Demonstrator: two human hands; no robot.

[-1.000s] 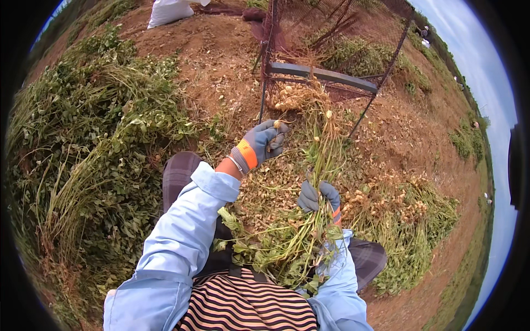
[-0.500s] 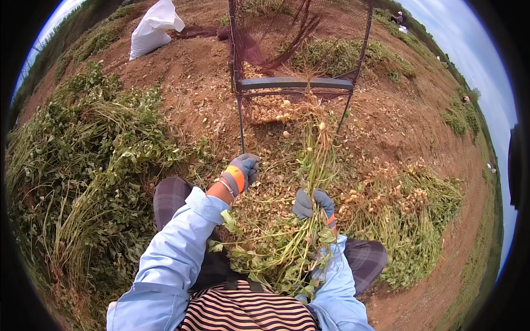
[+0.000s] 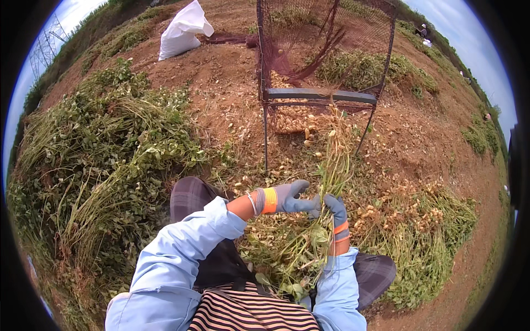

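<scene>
My right hand [image 3: 334, 211], in a grey glove with an orange cuff, is closed around the stems of a bunch of peanut plants [image 3: 336, 168]. The roots point up and away toward the bar of a netted frame, while the leafy ends hang over my lap. My left hand [image 3: 293, 197], gloved the same way, reaches in from the left with thumb and fingers apart. Its fingertips come up to the stems beside my right hand; whether they touch is unclear. Ahead stands the frame's dark crossbar [image 3: 323, 95], with loose peanuts [image 3: 291, 118] behind it in the net.
Dark red netting [image 3: 353, 33] rises above the bar. A large heap of leafy plants [image 3: 110, 160] lies on the left. More plants with peanuts on their roots [image 3: 419, 237] lie to the right. A white sack [image 3: 185, 30] stands farther back on brown soil.
My left hand has moved right, from near the frame's left leg to the stems, and its fingers have opened. My right hand keeps its grip on the bunch. The view has shifted slightly.
</scene>
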